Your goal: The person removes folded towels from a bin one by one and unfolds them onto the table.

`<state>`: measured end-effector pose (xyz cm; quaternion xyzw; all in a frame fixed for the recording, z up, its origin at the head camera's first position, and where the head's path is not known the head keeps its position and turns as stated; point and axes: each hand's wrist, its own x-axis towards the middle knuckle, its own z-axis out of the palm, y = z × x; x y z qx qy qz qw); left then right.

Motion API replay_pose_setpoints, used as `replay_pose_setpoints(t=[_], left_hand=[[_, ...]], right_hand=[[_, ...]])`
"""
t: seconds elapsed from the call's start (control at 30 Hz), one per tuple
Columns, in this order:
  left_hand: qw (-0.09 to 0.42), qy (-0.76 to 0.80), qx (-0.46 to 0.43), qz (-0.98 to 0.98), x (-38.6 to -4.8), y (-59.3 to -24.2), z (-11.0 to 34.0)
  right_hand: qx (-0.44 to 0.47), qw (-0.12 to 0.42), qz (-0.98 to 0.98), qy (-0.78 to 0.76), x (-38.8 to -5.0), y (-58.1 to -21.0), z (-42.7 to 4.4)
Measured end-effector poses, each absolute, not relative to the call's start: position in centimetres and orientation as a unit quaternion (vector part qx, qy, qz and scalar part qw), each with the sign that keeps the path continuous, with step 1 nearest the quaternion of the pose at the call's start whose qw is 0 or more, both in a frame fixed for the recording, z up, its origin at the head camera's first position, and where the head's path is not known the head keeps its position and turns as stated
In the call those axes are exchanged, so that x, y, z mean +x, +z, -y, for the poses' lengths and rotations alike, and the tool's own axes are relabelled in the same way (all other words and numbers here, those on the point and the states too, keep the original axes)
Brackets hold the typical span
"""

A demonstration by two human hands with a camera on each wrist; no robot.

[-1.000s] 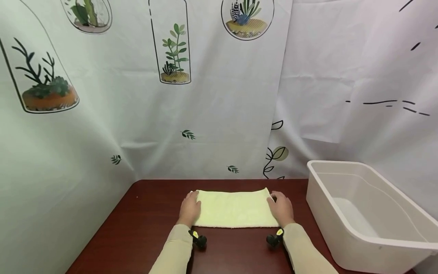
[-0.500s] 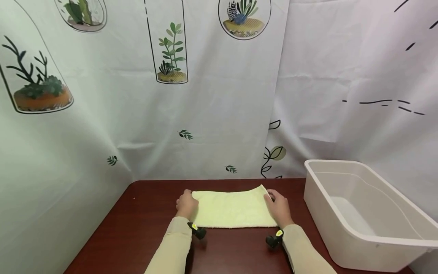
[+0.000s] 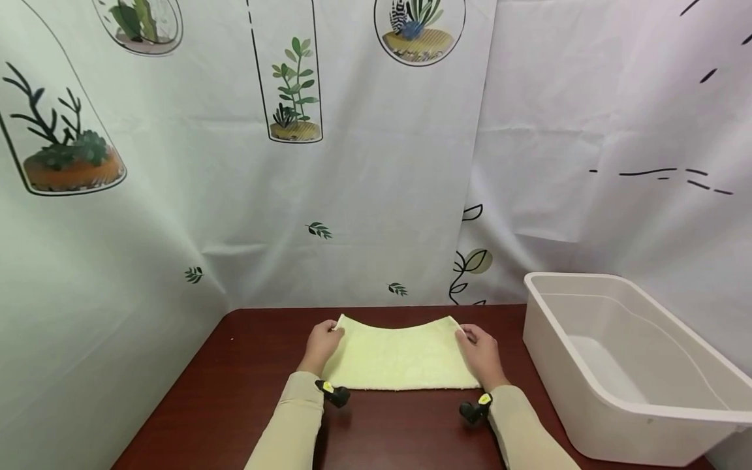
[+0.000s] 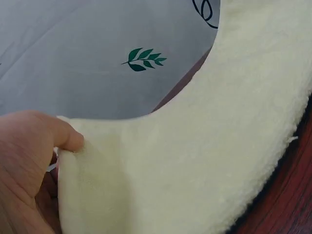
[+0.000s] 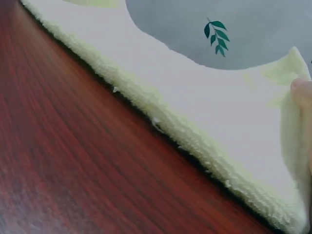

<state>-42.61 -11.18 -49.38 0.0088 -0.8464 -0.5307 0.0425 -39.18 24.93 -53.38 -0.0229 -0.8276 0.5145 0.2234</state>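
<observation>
Both hands pinching, neither spread. Left hand point(image 3: 321, 343) has one far corner of the yellow cloth point(image 3: 401, 359): thumb point(image 4: 73, 140) on the face toward us, the other fingers partly hidden behind. Right hand point(image 3: 483, 352) has the opposite far corner, thumb tip point(image 5: 296, 85) on the cloth; most of that hand is cut off in the right wrist view. Gap between thumb and fingers looks about the cloth's own thickness, no more.

Progress, my read: partway. Cloth is laid out wide, both far corners caught, far side up. Near side isn't raised, and neither corner has been let go — that's what's left as it stands. Can't tell if it's one layer or folded.

Layout, near to far: two beige sleeves point(image 3: 288, 418), each with a small black wrist camera point(image 3: 335, 394) at the cuff, above the dark red table point(image 3: 399, 431). Then the cloth's fuzzy near edge, running along the tabletop with a dark shadow line under it; can't confirm contact all the way. From there it slopes up to the far edge, corners highest, middle sagging. Off to the right of the right hand, apart from the cloth — a white bin point(image 3: 564, 391). Behind everything, a hanging white sheet point(image 3: 388, 196) with printed plants point(image 3: 296, 88).
</observation>
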Motion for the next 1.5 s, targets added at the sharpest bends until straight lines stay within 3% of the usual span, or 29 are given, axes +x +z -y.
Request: replay_pose_setpoints(t=[0.33, 0.7, 1.23, 1.5], left_hand=[[-0.008, -0.634, 0.03, 0.773, -41.7, -49.0, 12.9], [-0.019, -0.705, -0.011, 0.709, -39.8, -49.1, 14.1], [-0.095, -0.687, -0.113, 0.712, -37.5, -49.3, 17.6], [-0.132, -0.676, -0.159, 0.708, -36.2, -49.2, 18.7]], right_hand=[[-0.056, 0.219, 0.789, 0.571, -38.4, -53.1, -25.4], [-0.071, 0.234, 0.764, 0.597, -36.0, -52.5, -25.7], [0.0, 0.256, 0.733, 0.631, -33.1, -52.6, -26.0], [0.033, 0.242, 0.728, 0.641, -31.4, -52.3, -26.1]])
